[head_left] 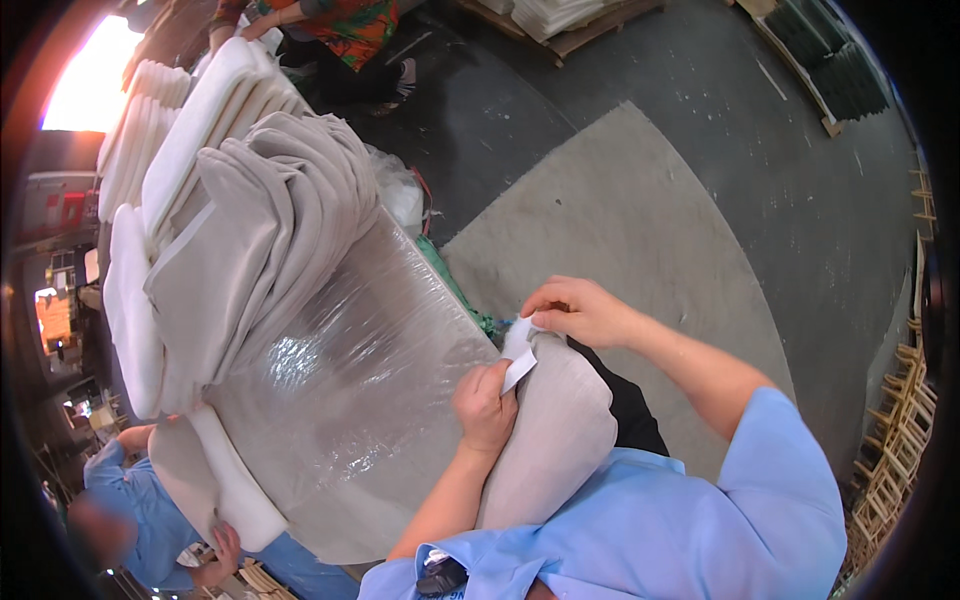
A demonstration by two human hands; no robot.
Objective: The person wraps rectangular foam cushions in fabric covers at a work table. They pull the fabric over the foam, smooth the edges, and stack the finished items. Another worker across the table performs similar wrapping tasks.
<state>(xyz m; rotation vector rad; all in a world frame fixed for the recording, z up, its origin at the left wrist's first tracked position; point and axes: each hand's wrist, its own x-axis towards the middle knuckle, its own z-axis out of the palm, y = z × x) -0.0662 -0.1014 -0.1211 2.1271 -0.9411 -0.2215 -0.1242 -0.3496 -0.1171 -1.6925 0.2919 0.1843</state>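
Note:
A grey fabric cushion cover (550, 430) rests on my lap against the wrapped table, with white material (519, 340) showing at its upper end. My left hand (485, 405) is closed around the cover's left edge, fingers curled next to a flat white strip (519, 371). At the upper corner my right hand (585, 310) pinches the white edge between thumb and fingers. Whether the white material is padding or lining, I cannot tell.
Grey covers (290, 200) are heaped on the plastic-wrapped table (350, 400), beside white pads (205, 130). A co-worker in blue (150, 520) handles a grey-and-white piece at lower left. Another person (350, 35) stands at the far end. Grey cloth (640, 220) covers the floor; wooden frames (890, 460) stand right.

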